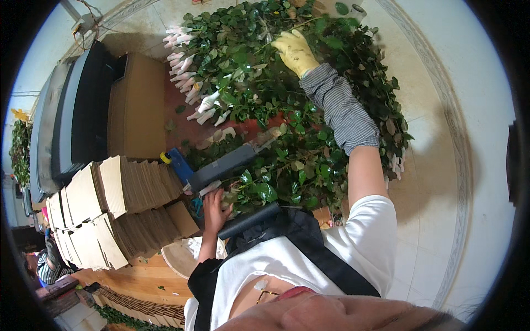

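A yellow glove with dark smudges covers my right hand [296, 52], and a grey checked sleeve [342, 105] covers that forearm. Its fingers are bent closed around a leafy stem [307, 23] at the far side of a large pile of green leafy stems [248, 60]; leaves partly hide the grip. White covers [210, 101] wrap the stem ends along the pile's left edge. Bare and low at the near left, my left hand [215, 209] has its fingers apart beside a pale wrapped end [210, 187], next to more leafy stems [292, 171].
A dark grey bar-shaped piece [223, 167] and a blue object with a yellow end [178, 164] lie left of the near stems. Stacks of folded cardboard [138, 187] and a tall cardboard box [138, 105] stand at left. A padded black edge [249, 219] runs before my body.
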